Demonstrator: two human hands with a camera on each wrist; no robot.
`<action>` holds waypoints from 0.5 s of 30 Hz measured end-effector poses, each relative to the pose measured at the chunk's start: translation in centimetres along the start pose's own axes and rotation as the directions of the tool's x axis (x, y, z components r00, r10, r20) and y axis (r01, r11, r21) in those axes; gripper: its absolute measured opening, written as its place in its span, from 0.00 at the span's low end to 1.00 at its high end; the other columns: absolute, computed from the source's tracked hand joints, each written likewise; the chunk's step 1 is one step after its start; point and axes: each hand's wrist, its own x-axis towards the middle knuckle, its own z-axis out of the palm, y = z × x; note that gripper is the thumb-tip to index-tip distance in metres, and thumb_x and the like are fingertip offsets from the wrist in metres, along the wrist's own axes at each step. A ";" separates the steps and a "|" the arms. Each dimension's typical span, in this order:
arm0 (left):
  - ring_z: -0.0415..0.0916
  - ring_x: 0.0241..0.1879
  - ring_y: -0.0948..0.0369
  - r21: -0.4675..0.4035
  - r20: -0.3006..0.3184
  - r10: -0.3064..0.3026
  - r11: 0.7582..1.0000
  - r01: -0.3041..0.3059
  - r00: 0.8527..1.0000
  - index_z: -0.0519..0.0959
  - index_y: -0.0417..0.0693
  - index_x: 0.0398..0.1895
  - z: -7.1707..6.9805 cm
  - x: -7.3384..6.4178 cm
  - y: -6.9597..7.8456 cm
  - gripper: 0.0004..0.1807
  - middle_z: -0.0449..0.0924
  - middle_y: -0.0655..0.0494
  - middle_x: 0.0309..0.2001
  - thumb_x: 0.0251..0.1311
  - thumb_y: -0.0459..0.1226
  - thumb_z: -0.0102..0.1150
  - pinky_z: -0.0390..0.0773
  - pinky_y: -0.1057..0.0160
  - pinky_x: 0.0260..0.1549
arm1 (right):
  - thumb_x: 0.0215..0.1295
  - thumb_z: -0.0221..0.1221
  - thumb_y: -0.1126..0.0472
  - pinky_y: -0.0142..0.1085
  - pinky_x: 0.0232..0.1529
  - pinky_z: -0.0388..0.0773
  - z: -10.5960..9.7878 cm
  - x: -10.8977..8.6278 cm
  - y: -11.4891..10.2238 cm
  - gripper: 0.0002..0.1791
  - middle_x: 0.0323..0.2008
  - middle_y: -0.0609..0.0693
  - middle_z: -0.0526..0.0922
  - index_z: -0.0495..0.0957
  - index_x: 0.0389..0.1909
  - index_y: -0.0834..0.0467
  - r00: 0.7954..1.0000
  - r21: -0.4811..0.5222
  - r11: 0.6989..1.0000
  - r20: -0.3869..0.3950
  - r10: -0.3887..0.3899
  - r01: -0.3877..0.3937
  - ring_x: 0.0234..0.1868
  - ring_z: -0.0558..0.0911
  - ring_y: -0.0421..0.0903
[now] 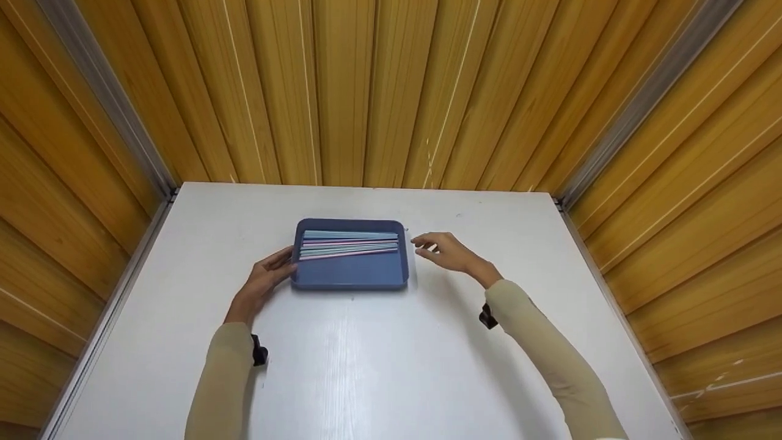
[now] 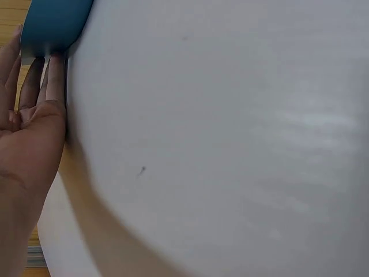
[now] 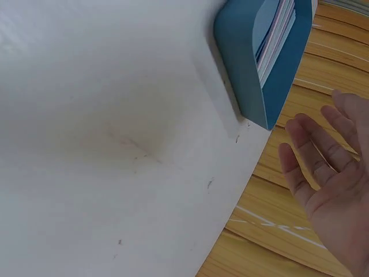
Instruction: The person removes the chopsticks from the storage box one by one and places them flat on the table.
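Note:
A shallow blue rectangular tray (image 1: 348,275) sits on the white table. Across its far half lies a bundle of long, thin straw-like sticks (image 1: 348,244) in pale blue, white and pink. My left hand (image 1: 266,279) holds the tray's left end, thumb at the rim; in the left wrist view the fingers (image 2: 56,81) reach against the tray's outer wall (image 2: 55,26). Off the right end of the tray, my right hand (image 1: 448,252) hovers with nothing in it, its fingers loosely bent. The right wrist view shows that palm and the spread fingers (image 3: 314,153) apart from the tray.
The white table (image 1: 342,366) extends around the tray on all sides. Wood-patterned walls (image 1: 342,91) stand behind and at both sides, with grey metal posts (image 1: 122,91) at the corners. Small dark marks dot the tabletop.

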 end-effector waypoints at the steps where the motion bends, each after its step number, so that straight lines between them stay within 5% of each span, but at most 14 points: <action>1: 0.54 0.81 0.53 -0.001 -0.005 -0.001 1.000 0.001 1.000 0.63 0.45 0.78 0.0 0.0 0.0 0.35 0.59 0.47 0.79 0.70 0.32 0.61 0.70 0.64 0.73 | 0.76 0.57 0.63 0.53 0.57 0.84 0.1 0.6 -0.3 0.18 0.57 0.67 0.83 0.79 0.61 0.67 1.000 0.003 1.000 0.002 -0.009 0.009 0.56 0.84 0.59; 9: 0.55 0.80 0.53 -0.009 -0.028 -0.027 1.000 0.027 0.999 0.63 0.47 0.78 -0.1 0.0 -0.2 0.37 0.59 0.47 0.80 0.68 0.32 0.64 0.69 0.63 0.73 | 0.73 0.59 0.67 0.51 0.52 0.87 1.1 4.1 -2.2 0.15 0.49 0.66 0.87 0.81 0.55 0.72 0.994 -0.011 0.995 0.042 -0.103 0.103 0.49 0.86 0.59; 15: 0.55 0.80 0.53 -0.024 -0.015 -0.006 1.000 0.005 1.000 0.64 0.45 0.77 -0.1 0.1 -0.2 0.36 0.60 0.46 0.79 0.68 0.32 0.64 0.70 0.63 0.73 | 0.72 0.60 0.66 0.47 0.53 0.87 2.5 6.1 -2.7 0.15 0.49 0.64 0.88 0.82 0.55 0.69 0.993 -0.009 0.996 0.075 -0.088 0.089 0.49 0.87 0.58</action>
